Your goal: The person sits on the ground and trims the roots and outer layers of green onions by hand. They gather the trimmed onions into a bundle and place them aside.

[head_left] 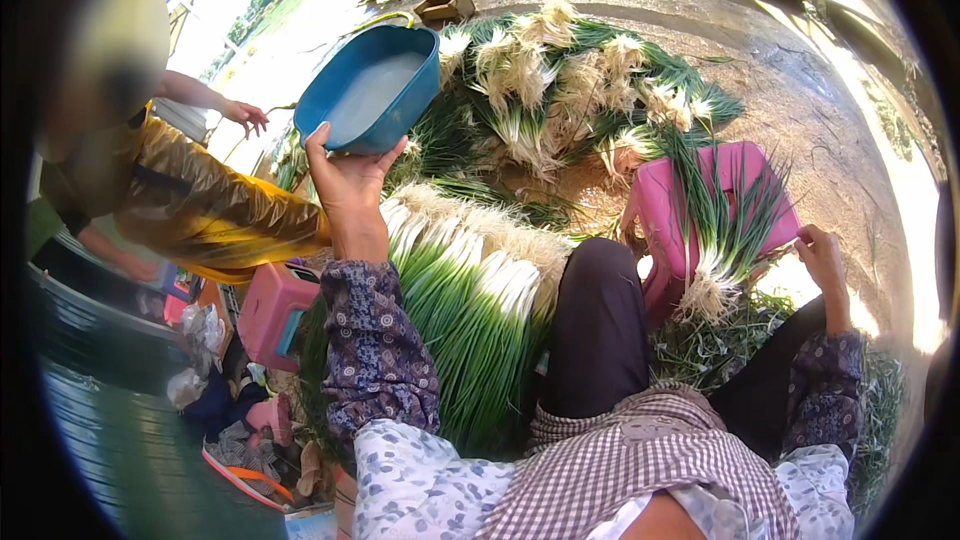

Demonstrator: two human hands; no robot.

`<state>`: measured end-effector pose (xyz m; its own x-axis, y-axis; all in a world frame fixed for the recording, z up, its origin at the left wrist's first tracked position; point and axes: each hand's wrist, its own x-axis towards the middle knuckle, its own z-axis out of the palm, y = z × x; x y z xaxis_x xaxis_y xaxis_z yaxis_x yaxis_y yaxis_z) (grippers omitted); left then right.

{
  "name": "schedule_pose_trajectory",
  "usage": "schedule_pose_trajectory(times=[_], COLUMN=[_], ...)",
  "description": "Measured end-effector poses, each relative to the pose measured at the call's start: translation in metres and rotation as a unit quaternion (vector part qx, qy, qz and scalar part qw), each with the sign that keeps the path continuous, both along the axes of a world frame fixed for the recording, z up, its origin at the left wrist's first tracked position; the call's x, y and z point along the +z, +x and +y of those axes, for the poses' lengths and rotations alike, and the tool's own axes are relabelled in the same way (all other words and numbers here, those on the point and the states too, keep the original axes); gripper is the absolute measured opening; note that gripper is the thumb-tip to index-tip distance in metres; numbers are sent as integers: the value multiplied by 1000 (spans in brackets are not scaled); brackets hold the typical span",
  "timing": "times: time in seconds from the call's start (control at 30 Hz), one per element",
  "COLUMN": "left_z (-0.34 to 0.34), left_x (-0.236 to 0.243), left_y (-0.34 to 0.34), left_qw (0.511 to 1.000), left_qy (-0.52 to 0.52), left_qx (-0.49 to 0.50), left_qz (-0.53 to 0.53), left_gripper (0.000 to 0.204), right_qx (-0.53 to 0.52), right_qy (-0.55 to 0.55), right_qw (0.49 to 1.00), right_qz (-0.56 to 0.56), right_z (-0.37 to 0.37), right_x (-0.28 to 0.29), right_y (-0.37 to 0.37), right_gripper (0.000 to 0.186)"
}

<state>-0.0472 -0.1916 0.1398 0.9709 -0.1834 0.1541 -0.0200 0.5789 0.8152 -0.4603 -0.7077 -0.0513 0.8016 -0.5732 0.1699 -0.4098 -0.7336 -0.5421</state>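
Note:
My left hand [352,180] grips the near rim of a blue plastic basin [412,90], raised at the upper left and tilted; its inside looks whitish. Beyond my right knee is a pink plastic stool [655,190] with a bunch of green onions [705,250] across its top, roots toward me. My right hand [822,258] is beside the stool's right edge, near the leaf tips, its fingers pinched together; what lies between them is too small to make out. Cleaned green onions [470,280] lie in a thick row left of my knees, white ends away from me.
A large heap of green onions with roots [540,70] covers the ground ahead. At the left stands a person in yellow waterproof clothing [220,200], one hand near the basin. Another pink stool [270,315] and sandals [250,470] are at the lower left. Leaf scraps [720,340] litter the ground by my legs.

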Motion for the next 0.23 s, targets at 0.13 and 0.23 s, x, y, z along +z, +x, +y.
schedule_pose_trajectory(times=[0.13, 0.23], left_z=[-27, -53], left_x=[-21, -49], left_y=[-39, -62], left_qw=[997, 983], left_qy=[15, 6], left_qx=[-76, -181], left_qz=[16, -11], left_gripper=[63, 70], right_qx=[-10, -14], right_qy=[28, 12], right_qw=[999, 999], right_qz=[-24, -31], right_z=[10, 6], right_x=[4, -1], right_y=[-5, -23], right_gripper=[19, 18])
